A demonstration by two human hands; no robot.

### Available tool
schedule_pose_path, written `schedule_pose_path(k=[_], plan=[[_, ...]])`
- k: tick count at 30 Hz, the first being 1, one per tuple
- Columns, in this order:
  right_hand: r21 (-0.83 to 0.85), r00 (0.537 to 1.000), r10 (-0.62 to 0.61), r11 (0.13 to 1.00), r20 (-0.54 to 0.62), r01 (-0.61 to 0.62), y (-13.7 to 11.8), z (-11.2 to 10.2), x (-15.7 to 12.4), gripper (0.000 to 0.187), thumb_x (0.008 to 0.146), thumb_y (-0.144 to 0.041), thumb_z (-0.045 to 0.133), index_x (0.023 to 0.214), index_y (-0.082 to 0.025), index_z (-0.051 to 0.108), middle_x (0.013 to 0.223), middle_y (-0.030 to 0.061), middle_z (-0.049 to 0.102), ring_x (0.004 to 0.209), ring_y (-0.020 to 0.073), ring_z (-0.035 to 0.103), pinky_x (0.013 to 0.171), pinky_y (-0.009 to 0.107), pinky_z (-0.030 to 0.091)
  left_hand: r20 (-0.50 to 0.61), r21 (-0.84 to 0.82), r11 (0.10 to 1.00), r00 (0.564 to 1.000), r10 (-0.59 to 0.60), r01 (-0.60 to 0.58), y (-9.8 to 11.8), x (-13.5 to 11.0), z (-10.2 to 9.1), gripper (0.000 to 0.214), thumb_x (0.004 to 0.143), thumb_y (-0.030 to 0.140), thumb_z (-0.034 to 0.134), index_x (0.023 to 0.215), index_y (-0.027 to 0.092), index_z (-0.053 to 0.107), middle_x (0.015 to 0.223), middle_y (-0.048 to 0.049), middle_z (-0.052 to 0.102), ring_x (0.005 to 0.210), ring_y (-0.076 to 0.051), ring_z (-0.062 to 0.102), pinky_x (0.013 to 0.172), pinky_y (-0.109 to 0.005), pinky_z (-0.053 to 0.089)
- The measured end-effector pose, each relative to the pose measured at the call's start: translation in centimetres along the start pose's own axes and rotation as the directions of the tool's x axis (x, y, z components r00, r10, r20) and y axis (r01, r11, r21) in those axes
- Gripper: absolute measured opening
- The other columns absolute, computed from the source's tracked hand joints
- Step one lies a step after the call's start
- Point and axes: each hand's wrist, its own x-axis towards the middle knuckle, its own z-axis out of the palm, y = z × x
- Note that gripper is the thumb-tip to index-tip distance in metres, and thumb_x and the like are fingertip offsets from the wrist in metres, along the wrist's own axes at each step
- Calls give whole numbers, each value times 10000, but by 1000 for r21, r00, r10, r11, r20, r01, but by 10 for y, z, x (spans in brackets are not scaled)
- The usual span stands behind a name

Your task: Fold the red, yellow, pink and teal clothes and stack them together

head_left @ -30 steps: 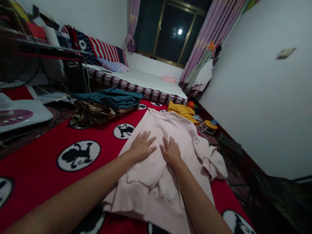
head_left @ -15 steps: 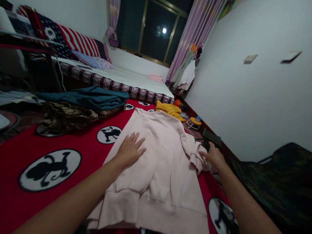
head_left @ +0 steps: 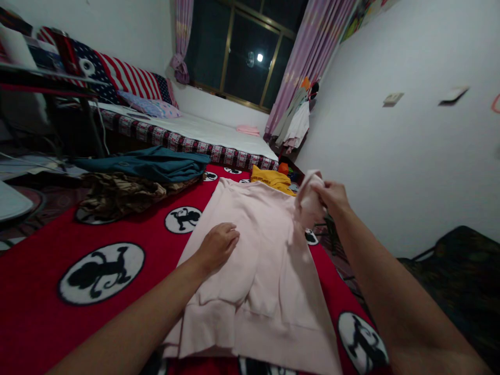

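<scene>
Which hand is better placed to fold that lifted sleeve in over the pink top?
Right, most likely. The right hand already grips the raised sleeve, while the left hand lies flat on the pink top, pinning it to the red blanket.

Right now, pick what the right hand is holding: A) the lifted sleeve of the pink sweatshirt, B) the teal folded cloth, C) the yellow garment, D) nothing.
A: the right hand is closed on the sleeve of the pink sweatshirt, raised off the red blanket.
</scene>
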Motion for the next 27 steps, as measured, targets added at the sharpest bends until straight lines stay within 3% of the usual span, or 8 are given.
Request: schedule_pose_path(k=[2, 3, 5, 7, 11, 16, 22, 27], plan=[[477, 968, -234, 864, 96, 161, -53, 17, -6, 647, 793, -383, 632, 1377, -178, 444, 1148, 89, 650, 876, 189, 676, 696, 302, 559, -35, -92, 992, 996, 80, -83, -1, -4, -5, 246, 918, 216, 457, 1042, 190, 668, 1162, -97, 631, 1089, -200, 575, 966, -344, 463], [598, 925, -356, 773, 134, 211, -74, 25, -15, 769, 752, -386, 689, 1431, -246, 356, 1304, 81, 568, 982, 191, 658, 757, 322, 565, -50, -123, 987, 994, 96, -102, -1, -5, -6, 240, 910, 213, 473, 1053, 194, 664, 1142, -92, 633, 1067, -194, 579, 944, -332, 473], [683, 836, -519, 677, 180, 274, -99, 38, -44, 820, 740, -401, 716, 1447, -286, 316, 1454, 82, 428, 1154, 208, 589, 868, 345, 539, -66, -156, 982, 993, 94, -103, -2, -8, -8, 234, 896, 203, 493, 1056, 196, 664, 1095, -85, 643, 1032, -190, 586, 914, -319, 483], [648, 771, -580, 698, 262, 305, -97, 46, -79, 714, 787, -387, 674, 1422, -274, 366, 1475, 88, 407, 1205, 220, 559, 923, 365, 517, -62, -169, 982, 995, 73, -82, -3, -8, -8, 232, 894, 201, 498, 1050, 198, 670, 1061, -76, 654, 1013, -189, 593, 898, -313, 484], [358, 801, -510, 845, 314, 398, -33, 54, -146, 504, 844, -293, 568, 1332, -196, 485, 1382, 118, 518, 1262, 234, 507, 1058, 432, 411, -44, -178, 984, 999, 12, -20, -1, -5, -7, 227, 898, 206, 498, 1026, 194, 685, 1014, -65, 677, 977, -188, 615, 874, -304, 483], [-35, 896, -270, 953, 354, 301, 41, 44, -204, 513, 809, -320, 570, 1299, -171, 533, 1416, 149, 470, 1312, 285, 445, 1059, 448, 401, -48, -171, 983, 996, -71, 61, 0, 0, -5, 223, 895, 212, 507, 1022, 179, 687, 1007, -70, 690, 969, -194, 621, 873, -310, 479], [-284, 877, 16, 949, 480, 138, 49, 5, -237, 565, 782, -379, 586, 1324, -229, 525, 1018, 75, 691, 875, 267, 675, 748, 378, 516, -37, -150, 987, 997, -63, 56, 3, 1, -1, 219, 882, 202, 507, 996, 188, 694, 992, -66, 696, 954, -195, 619, 878, -319, 476], [-242, 825, -23, 951, 564, 192, 50, -4, -250, 516, 757, -283, 546, 1272, -259, 576, 1050, 66, 716, 897, 261, 688, 767, 353, 505, -87, -237, 929, 946, -312, 285, -2, 18, 1, 338, 821, 172, 543, 1139, 196, 656, 955, -52, 705, 844, -177, 647, 798, -294, 501]])
